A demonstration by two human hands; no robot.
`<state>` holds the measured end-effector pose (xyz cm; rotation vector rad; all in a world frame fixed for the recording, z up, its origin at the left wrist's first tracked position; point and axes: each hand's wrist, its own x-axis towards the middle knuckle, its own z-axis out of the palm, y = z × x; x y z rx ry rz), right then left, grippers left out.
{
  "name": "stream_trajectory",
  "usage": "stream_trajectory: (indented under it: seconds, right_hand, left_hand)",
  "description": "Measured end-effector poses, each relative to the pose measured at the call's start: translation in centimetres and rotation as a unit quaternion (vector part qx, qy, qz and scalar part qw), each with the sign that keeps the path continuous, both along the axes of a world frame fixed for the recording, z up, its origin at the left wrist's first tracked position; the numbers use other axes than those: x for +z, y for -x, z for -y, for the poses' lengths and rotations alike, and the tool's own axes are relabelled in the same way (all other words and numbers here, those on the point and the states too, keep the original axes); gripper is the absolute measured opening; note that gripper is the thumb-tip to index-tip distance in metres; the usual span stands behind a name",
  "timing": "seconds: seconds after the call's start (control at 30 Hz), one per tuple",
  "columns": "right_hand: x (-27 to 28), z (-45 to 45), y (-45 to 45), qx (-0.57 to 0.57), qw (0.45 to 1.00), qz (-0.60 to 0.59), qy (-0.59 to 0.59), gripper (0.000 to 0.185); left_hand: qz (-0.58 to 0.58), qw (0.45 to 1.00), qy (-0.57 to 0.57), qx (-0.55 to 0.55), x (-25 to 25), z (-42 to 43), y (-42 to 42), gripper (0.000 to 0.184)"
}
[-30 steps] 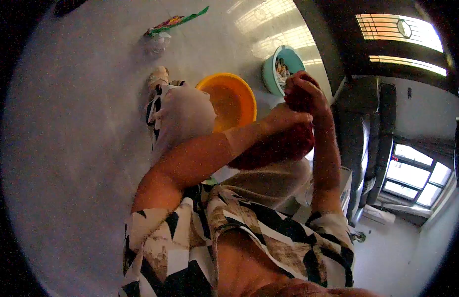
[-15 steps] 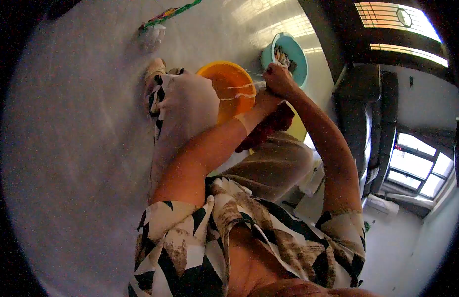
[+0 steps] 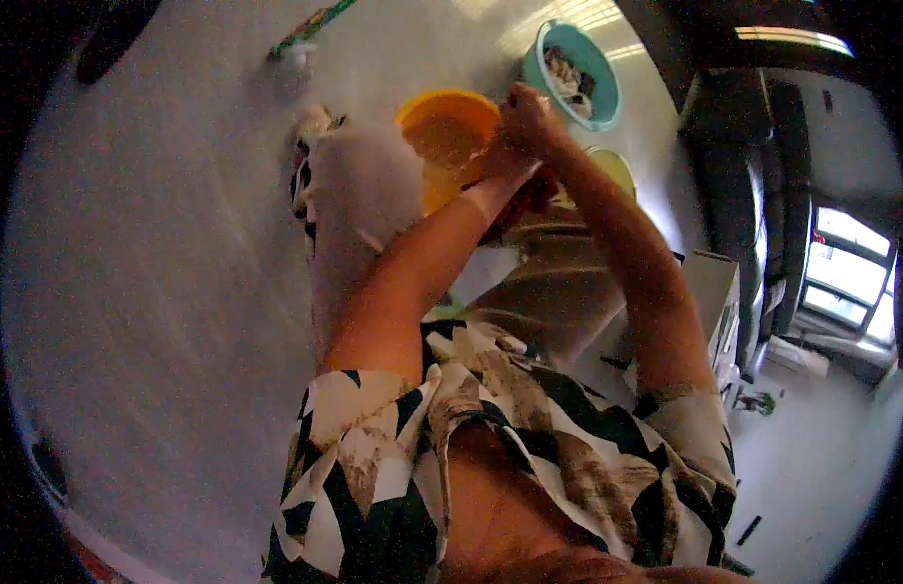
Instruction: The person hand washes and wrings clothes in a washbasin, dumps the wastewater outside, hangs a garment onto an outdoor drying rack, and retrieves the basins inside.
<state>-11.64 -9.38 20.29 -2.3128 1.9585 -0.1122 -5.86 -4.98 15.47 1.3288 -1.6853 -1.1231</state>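
My left hand (image 3: 503, 159) and my right hand (image 3: 527, 115) are closed close together, right beside the rim of an orange basin (image 3: 450, 105). A dark red cloth (image 3: 510, 216) hangs down on the near side of my wrists, bunched and partly hidden by my forearms. Both fists appear to grip the cloth, though the part inside my fingers is hidden. Brownish liquid shows in the orange basin.
Beyond my right hand stands a light blue basin (image 3: 603, 73) with crumpled cloths (image 3: 568, 80) in it. A yellowish basin (image 3: 615, 167) shows behind my right forearm. My bent knees flank the work. A green item (image 3: 315, 24) lies on the floor.
My hands have shifted slightly left and up in the view. Thin streams of water seen over the orange basin before no longer show. The view has tilted, moving the blue basin upward.
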Motion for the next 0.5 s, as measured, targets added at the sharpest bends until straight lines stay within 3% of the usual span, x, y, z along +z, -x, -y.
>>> stream_trajectory:
  seconds: [0.07, 0.13, 0.2, 0.27, 0.3, 0.37, 0.43, 0.5]
  right_hand:
    - [2.2, 0.1, -0.6, -0.021, 0.996, 0.084, -0.021, 0.021]
    - [4.9, -0.4, -1.1, -0.042, 0.987, 0.151, -0.018, 0.023]
    - [7.3, -1.3, -0.3, -0.067, 0.95, 0.299, -0.057, 0.037]
    - [7.8, -2.6, 0.5, -0.069, 0.874, 0.479, -0.054, 0.044]
    - [9.2, -4.4, -0.3, -0.104, 0.839, 0.529, -0.074, 0.047]
    - [6.9, -6.0, 2.2, -0.143, 0.846, 0.514, 0.0, 0.044]
    - [8.3, -10.5, 1.4, -0.238, 0.749, 0.619, -0.014, 0.041]
    - [1.2, -13.9, 5.2, -0.178, 0.658, 0.722, -0.114, 0.041]
  left_hand:
    - [-0.005, 1.0, 0.025, 0.0, 0.7, 0.1, -0.1, 0.042]
    - [-0.087, 0.986, 0.14, -0.027, 2.5, 0.2, -1.1, 0.044]
    - [-0.027, 0.985, 0.137, -0.102, 7.5, -1.5, -6.1, 0.046]
    - [-0.103, 0.984, 0.07, -0.125, 8.6, -1.2, -6.7, 0.048]
    - [-0.207, 0.972, 0.003, -0.109, 5.7, 0.2, -4.9, 0.049]
    - [-0.284, 0.955, -0.08, -0.042, 5.5, 1.0, -4.7, 0.052]
    - [-0.262, 0.961, -0.079, 0.045, 7.4, 0.1, -6.1, 0.055]
    - [-0.295, 0.949, -0.024, 0.109, 4.5, 1.6, -4.5, 0.057]
